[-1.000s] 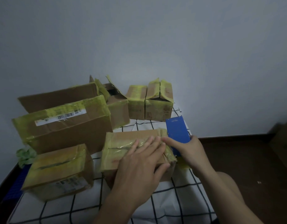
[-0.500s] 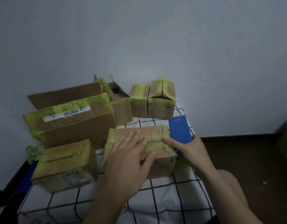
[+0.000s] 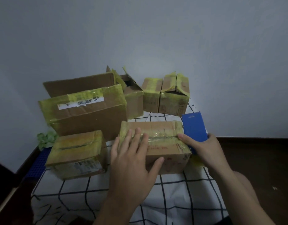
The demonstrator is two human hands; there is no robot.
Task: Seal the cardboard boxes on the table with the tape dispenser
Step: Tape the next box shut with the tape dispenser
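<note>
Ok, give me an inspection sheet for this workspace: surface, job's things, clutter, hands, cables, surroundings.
Surface: white black-grid tablecloth.
Job's things: taped box under both hands; small taped box front left; large labelled box; open-flapped box; small back box; split-topped box; tape dispenser not seen.
Clutter: blue carton; crumpled green wad.
Hands: left hand flat on the taped box; right hand at its right end, thumb on the seam, fingers hidden.
Cables: nothing seen.
Surroundings: pale wall; dark floor.

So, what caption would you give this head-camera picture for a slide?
Left hand presses flat on a taped cardboard box while the right hand touches its end.
</note>
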